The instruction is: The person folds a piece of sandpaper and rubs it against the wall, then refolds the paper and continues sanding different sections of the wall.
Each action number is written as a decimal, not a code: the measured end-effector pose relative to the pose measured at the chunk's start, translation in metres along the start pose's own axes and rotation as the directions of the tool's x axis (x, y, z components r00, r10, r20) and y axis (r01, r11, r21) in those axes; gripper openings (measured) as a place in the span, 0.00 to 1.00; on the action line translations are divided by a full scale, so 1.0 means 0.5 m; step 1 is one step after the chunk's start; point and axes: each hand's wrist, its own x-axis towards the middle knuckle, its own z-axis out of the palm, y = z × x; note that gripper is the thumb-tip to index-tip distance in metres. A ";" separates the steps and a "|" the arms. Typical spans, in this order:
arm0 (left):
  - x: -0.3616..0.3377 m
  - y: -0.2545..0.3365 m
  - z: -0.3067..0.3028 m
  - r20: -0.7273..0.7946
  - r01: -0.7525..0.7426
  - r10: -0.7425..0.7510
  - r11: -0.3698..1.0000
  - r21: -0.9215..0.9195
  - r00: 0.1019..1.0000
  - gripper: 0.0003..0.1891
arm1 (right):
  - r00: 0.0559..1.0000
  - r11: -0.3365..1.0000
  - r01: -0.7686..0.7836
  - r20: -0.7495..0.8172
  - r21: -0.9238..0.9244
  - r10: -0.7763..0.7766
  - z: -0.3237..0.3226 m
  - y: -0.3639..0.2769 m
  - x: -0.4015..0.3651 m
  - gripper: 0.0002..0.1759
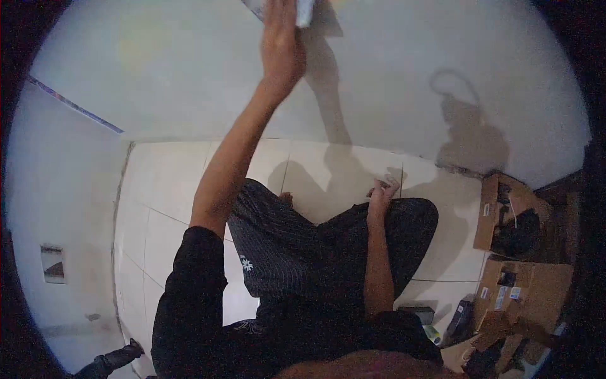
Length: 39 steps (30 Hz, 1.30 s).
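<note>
My left hand [282,47] is raised against the pale wall [202,69] at the top of the view. Its fingers press together over a whitish cloth-like item [304,11], partly cut off by the frame's top edge. Over my right knee, my right hand [382,192] rests with its fingers apart and nothing in it. Dark striped trousers [278,246] cover my crossed legs on the tiled floor.
Cardboard boxes [536,281] holding dark items stand at the right by the wall. A black box [459,321] lies at the lower right. A wall socket or plate [53,264] is on the left wall. A dark object [120,357] shows at the lower left.
</note>
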 end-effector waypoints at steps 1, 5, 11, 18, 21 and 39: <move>-0.042 0.000 0.012 0.099 0.001 -0.004 1.000 0.022 0.995 0.35 | 0.998 0.998 0.055 -0.011 0.006 -0.055 -0.008 0.055 0.034 0.22; -0.287 0.097 0.011 0.662 0.110 -0.013 0.988 -0.106 0.750 0.31 | 0.999 0.994 0.044 0.022 -0.098 -0.042 0.005 -0.046 -0.025 0.21; -0.548 0.252 -0.063 0.872 0.972 -0.456 0.222 -0.080 0.176 0.21 | 0.955 0.987 -0.135 0.254 -0.085 0.153 -0.005 -0.029 -0.009 0.28; -0.602 0.286 -0.081 0.814 0.901 -0.578 -0.379 -0.213 -0.051 0.22 | 0.869 0.971 0.105 0.495 -0.213 0.014 0.029 -0.044 -0.051 0.32; -0.627 0.286 -0.064 0.788 0.926 -0.615 -0.299 -0.229 -0.004 0.23 | 0.859 0.975 0.100 0.512 -0.197 0.016 0.030 -0.047 -0.054 0.32; -0.559 0.314 -0.073 0.598 0.890 -0.673 0.422 -0.174 0.436 0.23 | 0.841 0.794 0.450 0.493 -0.409 -0.222 0.059 -0.066 -0.085 0.33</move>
